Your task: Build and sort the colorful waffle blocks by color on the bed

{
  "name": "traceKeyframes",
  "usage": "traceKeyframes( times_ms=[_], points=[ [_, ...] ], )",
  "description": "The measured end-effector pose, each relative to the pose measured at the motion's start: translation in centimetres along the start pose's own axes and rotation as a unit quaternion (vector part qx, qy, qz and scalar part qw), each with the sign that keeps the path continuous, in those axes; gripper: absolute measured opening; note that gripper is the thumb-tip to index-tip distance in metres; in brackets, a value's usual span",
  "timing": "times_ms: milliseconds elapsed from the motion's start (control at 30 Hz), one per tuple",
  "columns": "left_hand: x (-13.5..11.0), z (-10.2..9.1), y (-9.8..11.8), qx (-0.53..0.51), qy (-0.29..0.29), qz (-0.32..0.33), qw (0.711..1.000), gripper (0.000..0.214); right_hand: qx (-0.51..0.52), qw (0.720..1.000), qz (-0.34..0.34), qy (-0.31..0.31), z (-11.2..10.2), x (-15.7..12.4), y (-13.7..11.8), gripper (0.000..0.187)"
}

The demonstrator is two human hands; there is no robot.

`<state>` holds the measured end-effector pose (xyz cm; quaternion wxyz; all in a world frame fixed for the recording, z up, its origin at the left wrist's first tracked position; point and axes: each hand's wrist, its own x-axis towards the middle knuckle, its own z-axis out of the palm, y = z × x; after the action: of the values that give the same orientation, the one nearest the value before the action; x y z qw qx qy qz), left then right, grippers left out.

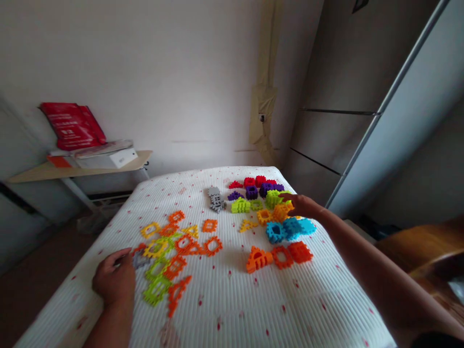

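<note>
At the left edge of a loose spread of plastic interlocking tiles, my left hand (116, 275) is curled, its fingertips at a grey tile (141, 259). A small orange-red piece shows just beyond those fingers. Orange tiles (175, 267), lime-green tiles (157, 289) and a yellow tile (155, 248) lie flat and partly overlapping beside it. My right hand (302, 205) reaches over the sorted stacks, its fingers closed at a yellow-orange stack of tiles (282, 211). A lime-green stack (273, 198) is just behind the fingertips. The hand partly covers both stacks.
Purple stacks (251, 192) and red stacks (260, 181) stand farther back, grey tiles (215, 198) left of them. Blue stacks (292, 228) and orange stacks (300, 252) are nearer. All rest on a white quilted cover (232, 309). A grey cabinet (340, 96) rises at right.
</note>
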<state>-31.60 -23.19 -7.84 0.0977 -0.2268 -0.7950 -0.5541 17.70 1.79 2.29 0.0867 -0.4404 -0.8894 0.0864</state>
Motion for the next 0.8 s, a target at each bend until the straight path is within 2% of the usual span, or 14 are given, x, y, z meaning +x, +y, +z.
traceKeyframes(
  times_ms=[33, 100, 200, 300, 400, 500, 633, 700, 800],
  points=[
    [-0.1, -0.1, 0.3, -0.005, -0.003, -0.021, 1.000, 0.015, 0.001, 1.000, -0.007, 0.009, -0.1, 0.0, 0.0, 0.072],
    [-0.3, -0.3, 0.9, -0.006, -0.003, -0.022, 1.000, 0.018, 0.002, 0.999, -0.019, 0.041, -0.4, 0.0, -0.1, 0.068],
    [-0.3, -0.4, 1.2, -0.011, -0.005, -0.017, 1.000, 0.016, 0.003, 0.996, -0.030, 0.085, -1.2, 0.1, -1.7, 0.061],
    [-0.2, -0.5, 1.4, -0.025, -0.010, -0.011, 1.000, 0.014, 0.026, 0.993, -0.055, 0.097, -1.9, 0.2, -5.5, 0.051],
    [-0.2, -0.6, 1.7, -0.042, -0.020, -0.009, 0.999, 0.012, 0.053, 0.990, -0.110, 0.077, -1.8, 0.8, -11.0, 0.041],
    [-0.3, -0.6, 2.0, -0.049, -0.020, -0.009, 0.999, 0.011, 0.044, 0.984, -0.168, 0.033, -0.2, 2.3, -16.9, 0.037],
    [-0.5, -0.7, 1.9, -0.044, -0.006, -0.004, 0.999, 0.011, -0.038, 0.978, -0.202, -0.044, 3.6, 5.2, -23.7, 0.032],
    [-0.5, -0.7, 1.7, -0.038, 0.000, -0.004, 0.999, 0.012, -0.057, 0.976, -0.202, -0.062, 5.7, 6.5, -26.1, 0.034],
    [-0.5, -0.7, 1.3, -0.030, 0.004, -0.011, 0.999, 0.013, -0.082, 0.974, -0.196, -0.083, 8.3, 7.9, -28.6, 0.035]
  ],
)
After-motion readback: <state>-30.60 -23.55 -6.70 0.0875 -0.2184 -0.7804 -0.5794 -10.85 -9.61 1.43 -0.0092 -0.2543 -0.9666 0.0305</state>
